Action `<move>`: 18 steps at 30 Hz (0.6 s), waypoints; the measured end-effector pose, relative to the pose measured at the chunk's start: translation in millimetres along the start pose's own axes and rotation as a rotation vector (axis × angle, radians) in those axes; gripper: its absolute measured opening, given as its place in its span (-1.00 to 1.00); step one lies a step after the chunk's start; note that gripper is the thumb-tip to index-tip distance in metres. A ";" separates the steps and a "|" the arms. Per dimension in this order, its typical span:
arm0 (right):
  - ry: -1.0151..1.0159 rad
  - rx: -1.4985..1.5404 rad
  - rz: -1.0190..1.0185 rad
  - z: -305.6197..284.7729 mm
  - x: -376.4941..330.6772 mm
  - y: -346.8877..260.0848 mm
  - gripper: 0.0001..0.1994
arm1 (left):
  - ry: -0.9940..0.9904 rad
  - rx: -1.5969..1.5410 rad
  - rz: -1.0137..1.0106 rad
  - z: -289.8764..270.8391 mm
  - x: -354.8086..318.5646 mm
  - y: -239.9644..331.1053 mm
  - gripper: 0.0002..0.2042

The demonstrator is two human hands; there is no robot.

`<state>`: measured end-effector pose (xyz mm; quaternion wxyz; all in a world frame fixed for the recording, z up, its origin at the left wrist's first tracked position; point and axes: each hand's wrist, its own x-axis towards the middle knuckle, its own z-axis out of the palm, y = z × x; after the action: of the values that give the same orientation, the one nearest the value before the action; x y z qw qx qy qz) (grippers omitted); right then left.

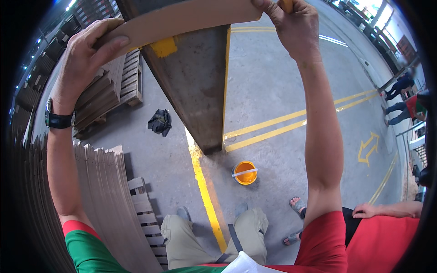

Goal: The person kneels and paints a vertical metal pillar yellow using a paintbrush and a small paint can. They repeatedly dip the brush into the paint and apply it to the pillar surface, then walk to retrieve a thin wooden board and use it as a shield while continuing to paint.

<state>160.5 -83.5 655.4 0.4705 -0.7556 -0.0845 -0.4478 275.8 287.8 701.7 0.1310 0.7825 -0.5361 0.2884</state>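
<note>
Both my arms are raised in front of a dark steel column [200,77], which bears a patch of yellow paint. A long brown strip [191,17], seemingly cardboard, lies across it. My left hand [86,59] is closed on the strip's left end, thumb on the near face. At its right end, my right hand [298,27] is closed, with the thumb against the strip. A small orange piece [286,5] also shows in that hand; its kind is cut off by the upper edge.
On the floor stands a bucket [245,173] of yellow-orange paint, near the column's foot. A black crumpled bag [160,122] lies left of it. Stacked cardboard sheets [102,191] and pallets [132,75] fill the left. A person in red [382,241] is close at my right.
</note>
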 end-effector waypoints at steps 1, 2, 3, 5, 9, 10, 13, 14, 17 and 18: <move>-0.003 0.038 -0.005 -0.2 -0.1 0.0 -0.82 | -0.002 0.000 0.010 0.2 0.3 -0.1 -0.57; -0.008 0.076 -0.007 0.1 0.0 0.1 -0.82 | -0.005 -0.002 0.018 0.7 0.4 -0.4 -0.58; 0.001 0.042 -0.013 -0.2 -0.5 -0.1 -0.81 | 0.005 -0.001 0.035 1.3 0.5 -0.7 -0.58; 0.019 -0.024 -0.028 -0.6 -1.4 -0.5 -0.81 | 0.026 0.026 0.084 2.5 0.8 -1.8 -0.59; 0.016 -0.042 0.045 -0.5 -4.0 -3.2 -0.78 | 0.002 0.037 0.068 0.4 0.2 -2.6 -0.61; 0.026 -0.065 0.048 -0.5 -4.3 -3.8 -0.77 | -0.007 0.027 0.055 -0.3 -0.1 -2.5 -0.61; 0.022 -0.081 0.016 1.0 -4.7 -3.4 -0.76 | 0.012 0.017 0.077 -1.9 -1.1 -1.7 -0.61; 0.022 -0.070 0.014 1.2 -4.4 -3.0 -0.76 | 0.007 0.014 0.066 -2.2 -1.4 -1.3 -0.61; 0.013 -0.057 0.008 1.8 -3.7 -1.9 -0.76 | -0.007 0.031 0.047 -2.5 -1.8 -0.5 -0.61; 0.009 -0.058 0.007 1.9 -3.4 -0.8 -0.76 | -0.011 0.038 0.043 -2.2 -1.8 -0.4 -0.61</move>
<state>159.2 -80.6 653.0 0.4506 -0.7672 -0.0667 -0.4515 275.1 290.5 702.5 0.1068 0.7747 -0.5479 0.2971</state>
